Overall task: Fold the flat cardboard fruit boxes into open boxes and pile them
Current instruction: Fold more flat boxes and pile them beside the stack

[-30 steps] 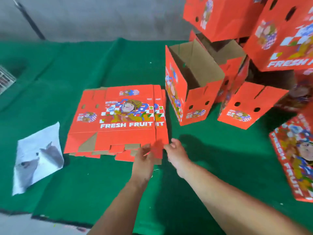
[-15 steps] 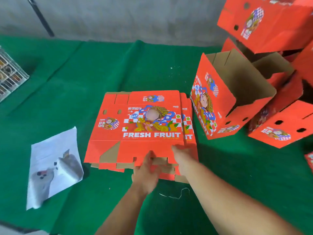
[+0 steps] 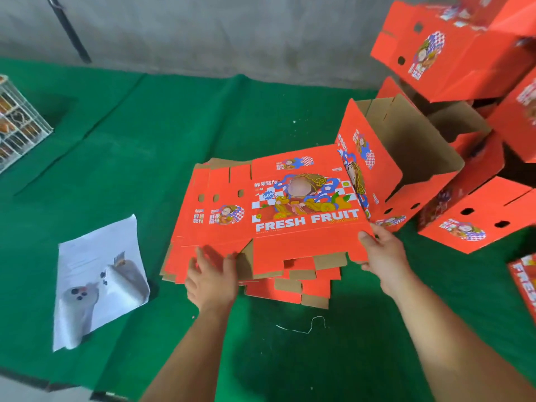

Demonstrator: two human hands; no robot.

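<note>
A stack of flat red "FRESH FRUIT" boxes (image 3: 290, 282) lies on the green cloth. The top flat box (image 3: 290, 204) is raised off the stack, its right side higher. My left hand (image 3: 211, 277) holds its near left edge, fingers on the red flap. My right hand (image 3: 383, 250) grips its near right corner, thumb on top. Behind it, an opened box (image 3: 406, 158) lies on its side with its brown inside showing. More folded boxes (image 3: 452, 50) are piled at the right.
A crumpled white sheet (image 3: 98, 282) lies on the cloth at the left. A wire rack (image 3: 20, 123) stands at the far left edge. A grey wall runs along the back. Another red box (image 3: 525, 282) pokes in at the right edge.
My hands have spread apart from the stack's near middle to the top box's left edge and right corner. The top flat box has lifted off the stack.
</note>
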